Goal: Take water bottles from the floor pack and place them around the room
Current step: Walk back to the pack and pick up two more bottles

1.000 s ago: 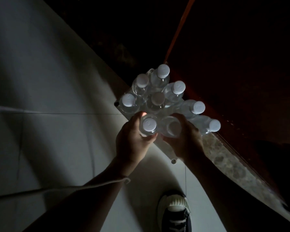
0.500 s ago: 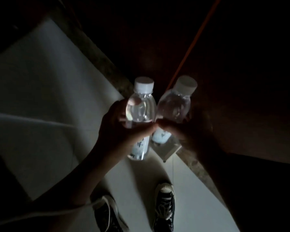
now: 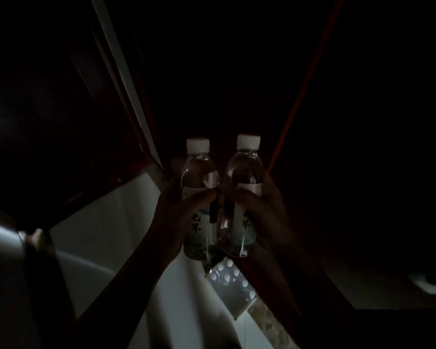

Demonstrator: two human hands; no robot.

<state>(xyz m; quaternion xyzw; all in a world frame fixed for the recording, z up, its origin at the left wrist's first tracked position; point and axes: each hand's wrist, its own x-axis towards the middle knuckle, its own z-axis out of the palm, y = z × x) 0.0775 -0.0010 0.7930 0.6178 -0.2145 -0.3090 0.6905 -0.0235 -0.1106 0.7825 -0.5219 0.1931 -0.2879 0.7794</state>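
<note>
The room is very dark. My left hand (image 3: 179, 212) grips a clear water bottle (image 3: 200, 177) with a white cap, held upright in front of me. My right hand (image 3: 264, 215) grips a second upright water bottle (image 3: 246, 172), close beside the first. Far below them the floor pack (image 3: 230, 285) of white-capped bottles stands on the pale floor against a dark wall.
A pale tiled floor (image 3: 106, 238) runs below to the left. Dark wooden furniture or door panels rise left and right, with a light vertical strip (image 3: 126, 79) and an orange edge (image 3: 302, 84). A speckled stone threshold (image 3: 269, 321) lies by the pack.
Both hands pulled one bottle each out of the pack and raised them upright. The view has risen, so the pack now sits far below the bottles.
</note>
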